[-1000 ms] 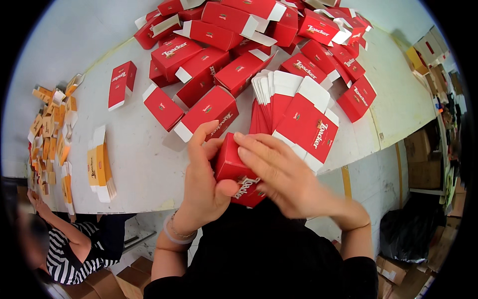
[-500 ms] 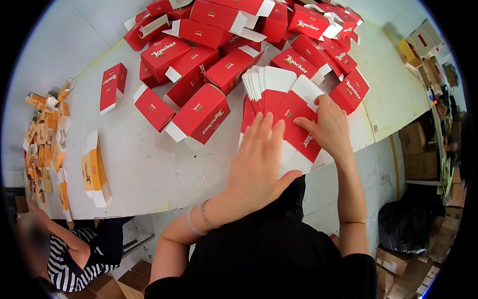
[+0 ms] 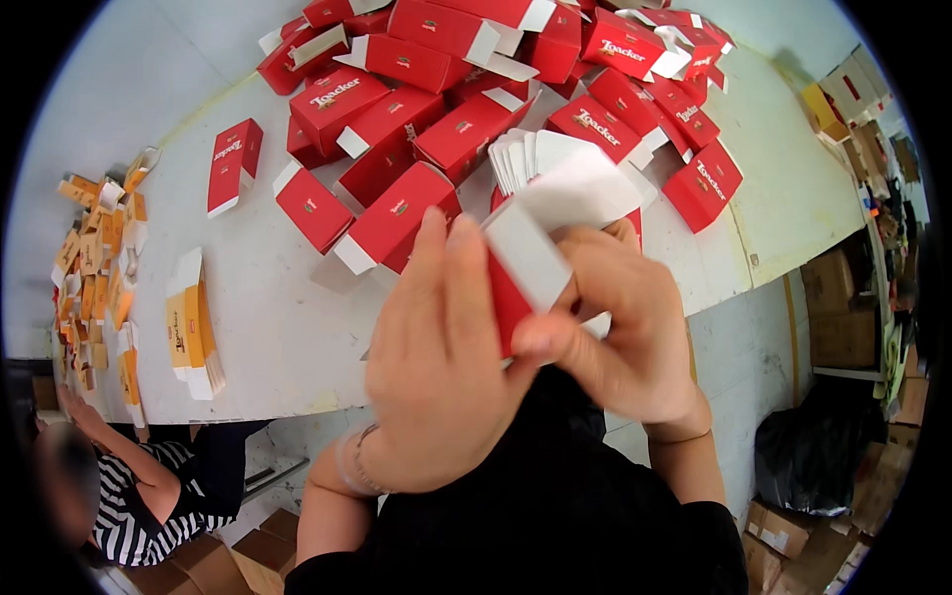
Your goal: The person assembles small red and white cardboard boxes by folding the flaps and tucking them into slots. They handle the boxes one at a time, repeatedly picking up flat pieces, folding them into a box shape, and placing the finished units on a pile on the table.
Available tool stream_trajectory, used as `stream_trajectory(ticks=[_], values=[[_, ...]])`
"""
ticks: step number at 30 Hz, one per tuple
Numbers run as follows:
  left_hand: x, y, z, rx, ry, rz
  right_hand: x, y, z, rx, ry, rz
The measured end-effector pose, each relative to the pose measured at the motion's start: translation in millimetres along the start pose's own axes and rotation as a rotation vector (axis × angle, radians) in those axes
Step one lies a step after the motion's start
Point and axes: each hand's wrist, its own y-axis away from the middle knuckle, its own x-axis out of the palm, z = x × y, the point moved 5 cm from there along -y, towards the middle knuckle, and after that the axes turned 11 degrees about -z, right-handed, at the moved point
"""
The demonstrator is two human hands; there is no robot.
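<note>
Right, just below centre frame, a red carton [image 3: 506, 300], opened into a box, its white end flap lifted and blurred. The right hand [image 3: 627, 332] pinches it, thumb on the near edge; the left hand [image 3: 436, 362] lies straight-fingered along its side, whether clasping I can't tell. This one looks half-formed, its end apparently unclosed. Behind it, a fanned flat stack [image 3: 510, 164] seems left to fold; up top, a heap of red cartons [image 3: 464, 134] stands shaped, many ends open. White lettering and small emblems mark that heap; none reads on the held one. Far left, yellow cartons [image 3: 188, 332] carry dark lettering; lower left, a striped co-worker [image 3: 149, 501].
</note>
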Motion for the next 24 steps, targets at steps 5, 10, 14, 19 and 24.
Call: stream_trajectory(ticks=[5, 10, 14, 19, 24], values=[[-27, 14, 29, -0.347, 0.698, -0.155, 3, 5, 7, -0.454, -0.097, -0.332], [-3, 23, 34, -0.211, 0.920, -0.154, 17, 30, 5, -0.481, -0.062, -0.421], [20, 22, 44, -0.177, 0.976, 0.007, 7, 37, -4, -0.241, -0.089, -0.123], [19, 15, 43, -0.049, 0.817, -0.039, -7, 26, -5, -0.314, -0.085, -0.521], [12, 7, 42, 0.060, 0.674, -0.014, -6, 15, -36, 0.426, -0.682, -0.188]])
